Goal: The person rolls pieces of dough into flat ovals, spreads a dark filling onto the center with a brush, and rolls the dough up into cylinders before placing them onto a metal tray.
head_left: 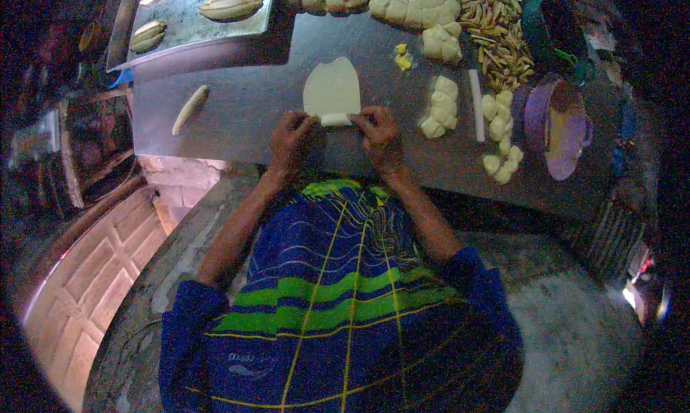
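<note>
A thin flattened sheet of pale dough [332, 86] lies on the metal worktable [244, 100] in front of me, its near edge curled into a small roll. My left hand [292, 138] pinches the left end of that roll. The right end sits between the fingertips of my right hand [379, 136]. Off to the left rests a slim, tapered dough roll [191, 110]. Right of my right hand is a block of joined dough pieces [440, 107], and beyond it stands a white rolling stick [476, 105] lying on the table.
A metal tray [187, 35] with shaped dough loaves [232, 5] is at the far left. Large scored dough slabs [417, 2] lie at the back. On the right are small dough balls [497, 117], a heap of yellowish-brown strips [496, 35], a yellow lump [403, 58] and a purple tub [553, 125].
</note>
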A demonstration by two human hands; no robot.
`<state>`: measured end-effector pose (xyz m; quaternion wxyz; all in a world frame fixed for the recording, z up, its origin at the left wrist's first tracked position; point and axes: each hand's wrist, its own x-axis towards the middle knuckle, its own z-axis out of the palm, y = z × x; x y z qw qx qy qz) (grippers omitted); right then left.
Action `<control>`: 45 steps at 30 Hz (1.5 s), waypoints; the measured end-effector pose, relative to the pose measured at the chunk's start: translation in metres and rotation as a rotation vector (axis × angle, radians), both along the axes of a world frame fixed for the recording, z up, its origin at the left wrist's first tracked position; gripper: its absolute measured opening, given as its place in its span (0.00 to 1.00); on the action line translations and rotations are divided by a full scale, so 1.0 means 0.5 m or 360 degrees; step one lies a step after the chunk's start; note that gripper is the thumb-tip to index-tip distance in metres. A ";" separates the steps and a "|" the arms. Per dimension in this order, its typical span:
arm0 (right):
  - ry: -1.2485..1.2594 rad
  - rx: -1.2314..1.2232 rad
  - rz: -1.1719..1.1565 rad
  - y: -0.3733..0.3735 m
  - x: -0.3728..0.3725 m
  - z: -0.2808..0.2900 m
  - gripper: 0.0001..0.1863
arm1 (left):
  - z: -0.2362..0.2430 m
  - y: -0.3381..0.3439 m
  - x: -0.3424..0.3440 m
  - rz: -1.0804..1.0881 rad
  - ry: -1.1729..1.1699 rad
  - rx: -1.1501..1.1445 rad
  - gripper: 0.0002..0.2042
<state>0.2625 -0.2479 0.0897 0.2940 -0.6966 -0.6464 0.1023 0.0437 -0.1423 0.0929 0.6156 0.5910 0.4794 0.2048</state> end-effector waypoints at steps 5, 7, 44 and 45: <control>-0.0371 -0.0035 0.0059 -0.047 -0.029 0.020 0.27 | 0.016 -0.022 -0.056 -0.0503 0.0338 0.1680 0.22; -0.0413 -0.0049 0.0023 -0.058 -0.032 0.022 0.28 | 0.033 -0.028 -0.068 -0.0582 0.0501 0.1769 0.23; -0.0505 -0.0225 -0.0116 0.034 -0.088 0.021 0.49 | -0.063 -0.044 0.070 -0.0548 0.1035 0.1690 0.50; -0.0448 -0.0326 -0.0148 0.058 -0.082 0.038 0.49 | -0.046 -0.025 0.081 -0.0533 0.1023 0.1650 0.50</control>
